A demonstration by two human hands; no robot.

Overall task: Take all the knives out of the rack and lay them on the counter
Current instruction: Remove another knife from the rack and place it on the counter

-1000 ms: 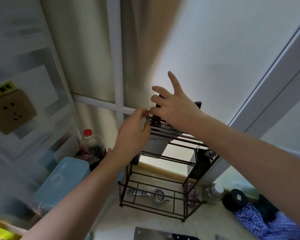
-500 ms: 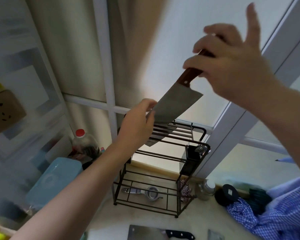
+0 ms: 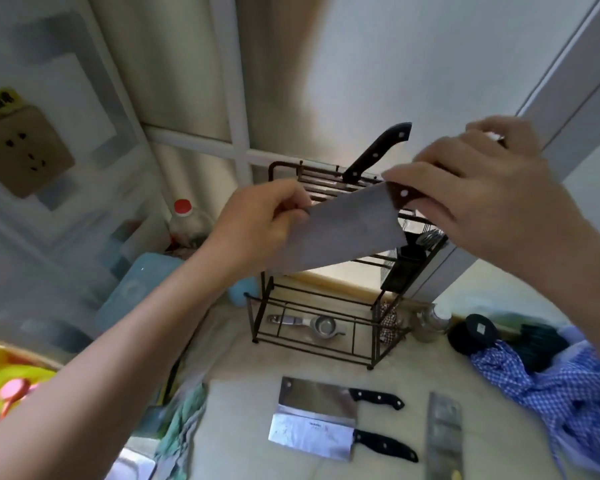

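Note:
A cleaver with a brown wooden handle (image 3: 347, 230) hangs in the air in front of the dark wire rack (image 3: 326, 306). My right hand (image 3: 478, 195) grips its handle, and my left hand (image 3: 267, 220) pinches the far end of its blade. One black-handled knife (image 3: 378, 152) still stands in the rack's top slots. On the counter below lie two black-handled cleavers (image 3: 319, 396) (image 3: 312, 434), overlapping, and a third blade (image 3: 444, 434) to their right.
A lemon squeezer (image 3: 312, 323) lies under the rack. A red-capped bottle (image 3: 184, 220) and a blue container (image 3: 135, 289) stand to its left. Blue checked cloth (image 3: 551, 386), a black lid (image 3: 478, 330) and a small jar (image 3: 430, 323) are on the right. A rag (image 3: 184, 417) hangs at the counter's left edge.
The brown-handled cleaver came up out of the rack, then moved down and forward, held flat between both hands. The view tilted down, showing the knives on the counter.

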